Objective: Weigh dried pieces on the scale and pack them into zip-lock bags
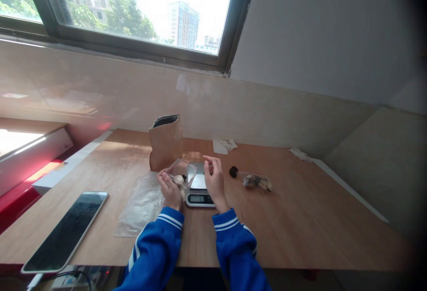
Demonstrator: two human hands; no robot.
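My left hand (170, 189) grips a small clear plastic bag (182, 173) with a few pale pieces in it, held over the left side of a small digital scale (199, 189). Just right of the bag, my right hand (214, 179) hovers above the scale, fingers slightly curled and apart, nothing in them. An open brown paper bag (166, 142) stands upright right behind the hands. Both of my sleeves are blue with white stripes.
A stack of clear plastic bags (140, 206) lies left of my left hand. A filled clear bag (256, 181) and a small black object (233, 172) lie right of the scale. A dark tablet (66, 231) rests at the wooden table's near-left edge. Crumpled paper (225, 145) lies by the wall.
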